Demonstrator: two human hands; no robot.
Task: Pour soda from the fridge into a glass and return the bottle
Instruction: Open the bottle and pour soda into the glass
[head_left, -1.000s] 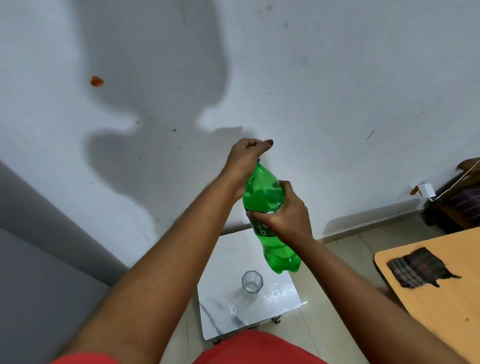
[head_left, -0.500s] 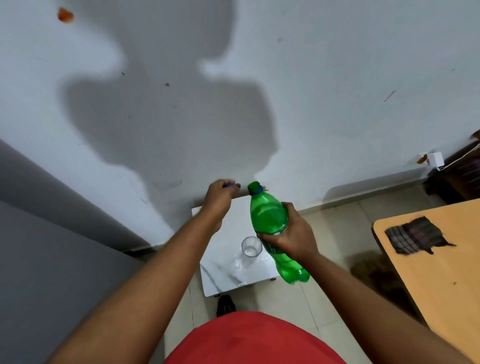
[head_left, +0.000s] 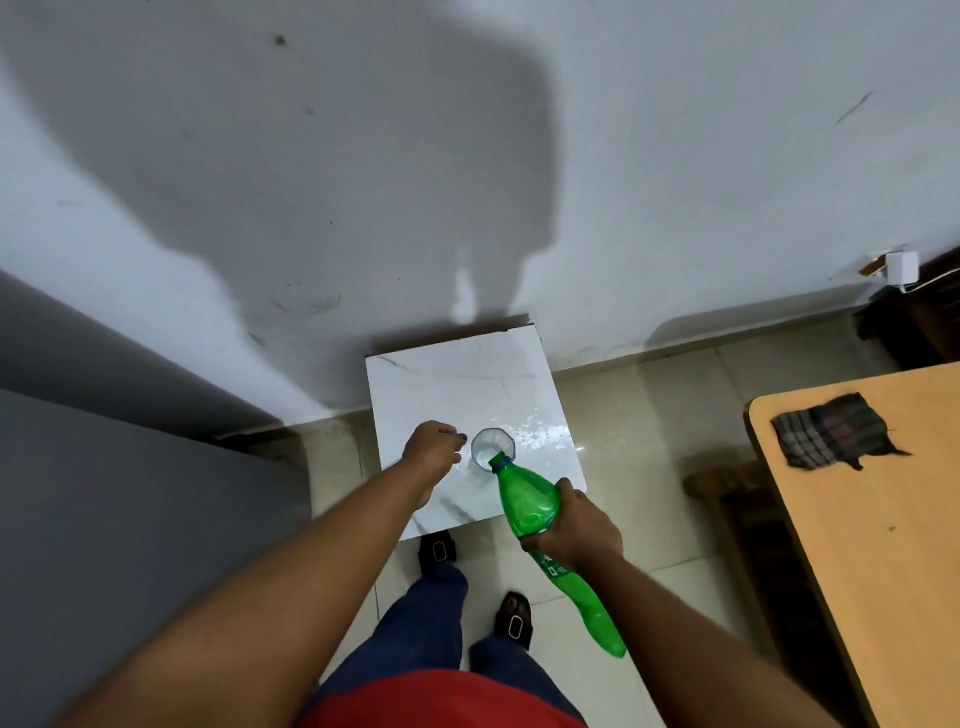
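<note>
- The pour is looking under way: the right hand (head_left: 576, 525) is wrapping closed around the middle of the green soda bottle (head_left: 530, 506), tipping it over the glass (head_left: 492, 446).
- The glass is standing upright on the small white marble bench (head_left: 441, 379), near its front edge; whether soda is already collecting in it is too hard to tell.
- The bottle's mouth is sitting open at the glass rim, and the left hand (head_left: 431, 449) is curling shut beside the glass, pinching something small and dark blue, likely the cap.
- The bottle's long axis is slanting, neck pointing forward and down to the glass, base trailing back toward the person.
- Filling, recapping and returning the bottle to the fridge are remaining.
</note>
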